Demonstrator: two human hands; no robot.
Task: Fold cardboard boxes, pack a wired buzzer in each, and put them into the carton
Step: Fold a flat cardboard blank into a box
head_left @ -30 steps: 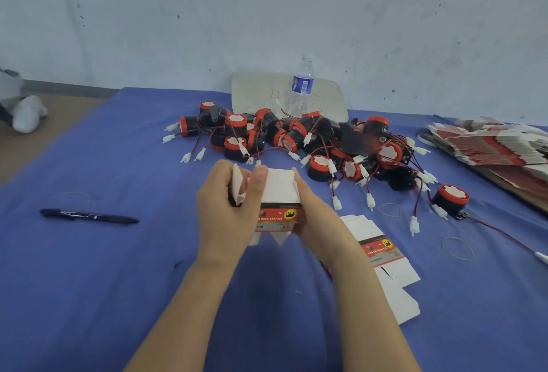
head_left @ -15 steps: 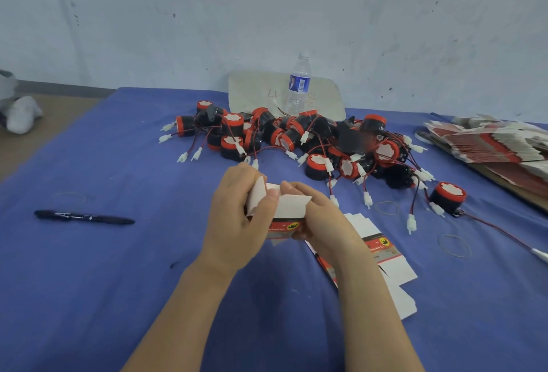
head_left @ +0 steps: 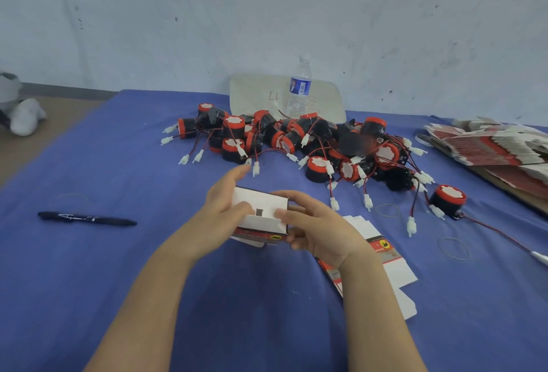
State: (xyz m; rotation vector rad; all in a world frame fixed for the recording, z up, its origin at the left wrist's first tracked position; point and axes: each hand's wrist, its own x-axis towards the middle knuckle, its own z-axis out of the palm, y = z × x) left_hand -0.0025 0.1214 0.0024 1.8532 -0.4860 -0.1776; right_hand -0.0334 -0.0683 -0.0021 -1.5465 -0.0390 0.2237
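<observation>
White cardboard of a small box [head_left: 261, 211] is held at the frame's centre above the desk [head_left: 89, 268], the left hand [head_left: 221, 217] and right hand [head_left: 320, 229] each in a closed grip on it. Flap folding is judged in hand. Next, a wired buzzer [head_left: 447, 198] from right of centre must be inserted.

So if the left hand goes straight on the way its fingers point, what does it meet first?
Probably a white connector at the near edge of the buzzer pile, just past the left hand fingertips; depth is unclear.
</observation>
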